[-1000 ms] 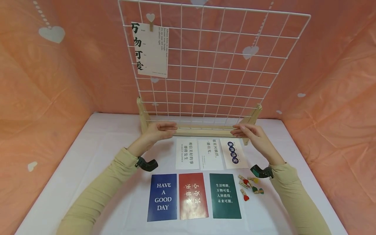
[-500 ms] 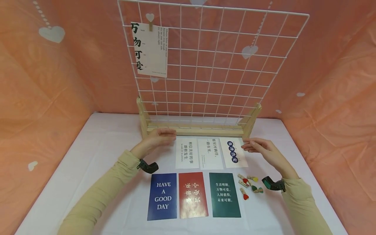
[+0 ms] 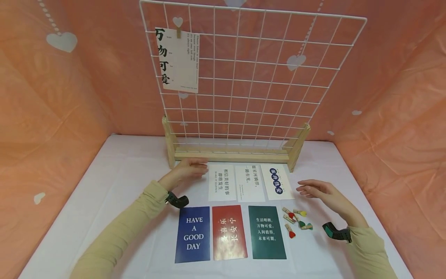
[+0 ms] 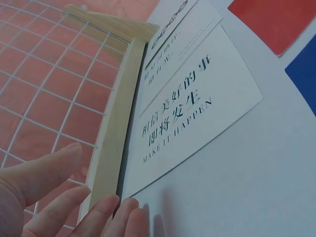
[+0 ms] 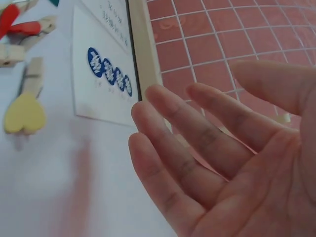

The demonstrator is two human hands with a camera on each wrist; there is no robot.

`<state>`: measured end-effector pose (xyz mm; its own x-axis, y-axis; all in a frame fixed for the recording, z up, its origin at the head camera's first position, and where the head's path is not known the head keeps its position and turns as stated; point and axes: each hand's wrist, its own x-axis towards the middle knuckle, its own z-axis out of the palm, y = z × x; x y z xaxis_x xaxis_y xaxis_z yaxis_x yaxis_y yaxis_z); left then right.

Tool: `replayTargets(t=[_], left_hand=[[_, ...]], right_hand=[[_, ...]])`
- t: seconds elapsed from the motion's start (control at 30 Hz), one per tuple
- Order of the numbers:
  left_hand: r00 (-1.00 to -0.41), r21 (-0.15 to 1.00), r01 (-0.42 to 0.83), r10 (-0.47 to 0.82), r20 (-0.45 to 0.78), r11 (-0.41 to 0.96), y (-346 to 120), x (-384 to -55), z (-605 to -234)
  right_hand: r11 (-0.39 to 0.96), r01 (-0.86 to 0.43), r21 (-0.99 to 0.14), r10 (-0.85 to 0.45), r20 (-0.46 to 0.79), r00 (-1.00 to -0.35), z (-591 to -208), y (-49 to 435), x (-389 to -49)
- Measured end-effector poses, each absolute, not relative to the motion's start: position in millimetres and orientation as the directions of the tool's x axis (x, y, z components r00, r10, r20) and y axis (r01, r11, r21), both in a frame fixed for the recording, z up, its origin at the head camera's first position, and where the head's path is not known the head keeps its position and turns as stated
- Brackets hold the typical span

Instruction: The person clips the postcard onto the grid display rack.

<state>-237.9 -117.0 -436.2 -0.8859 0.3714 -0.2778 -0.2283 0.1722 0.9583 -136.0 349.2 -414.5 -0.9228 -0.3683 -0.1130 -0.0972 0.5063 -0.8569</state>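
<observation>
My left hand (image 3: 186, 171) hovers at the left edge of the white MAKE IT HAPPEN card (image 3: 222, 183), fingers loosely extended and holding nothing. To the right of the card with blue round characters (image 3: 277, 182), my right hand (image 3: 322, 193) is held with its fingers relaxed and apart, also holding nothing. Between those two cards lies another white card (image 3: 250, 183). Small wooden clothespins (image 3: 296, 221) with coloured hearts lie in a loose pile below the right hand; a yellow heart clothespin (image 5: 25, 108) shows in the right wrist view.
A white wire grid (image 3: 251, 81) rises from a wooden stand (image 3: 237, 156) at the back. A card (image 3: 181, 62) hangs on its upper left by a heart clothespin (image 3: 178, 28). Nearer lie a blue card (image 3: 192, 234), a red card (image 3: 229, 232) and a green card (image 3: 267, 232).
My right hand has moved from the stand's right end toward me and to the right, past the cards. The left hand has come slightly nearer to me.
</observation>
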Motion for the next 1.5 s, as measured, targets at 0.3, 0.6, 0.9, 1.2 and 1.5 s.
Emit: replayTargets(t=[0.3,0.6,0.9,1.2,1.5], left_hand=[[-0.891,0.962,-0.176,0.382,-0.246,0.21,-117,-236,-439],[-0.896,0.954,-0.189,0.358,-0.264,0.231,-114,-240,-444],[-0.903,0.947,-0.217,0.321,-0.287,0.237,-109,-249,-451],[-0.922,0.933,-0.166,0.285,-0.261,0.319,-105,-255,-454],[-0.922,0.927,-0.191,0.264,-0.282,0.322,-105,-262,-459]], right_hand=[[0.494,-0.036,-0.869,-0.383,-0.18,-0.906,-423,356,-127],[0.498,0.03,-0.867,-0.407,-0.264,-0.874,-426,360,-123],[0.496,0.067,-0.866,-0.425,-0.309,-0.851,-430,362,-119],[0.481,0.094,-0.871,-0.431,-0.329,-0.84,-434,362,-119],[0.486,0.112,-0.866,-0.423,-0.346,-0.837,-436,363,-118]])
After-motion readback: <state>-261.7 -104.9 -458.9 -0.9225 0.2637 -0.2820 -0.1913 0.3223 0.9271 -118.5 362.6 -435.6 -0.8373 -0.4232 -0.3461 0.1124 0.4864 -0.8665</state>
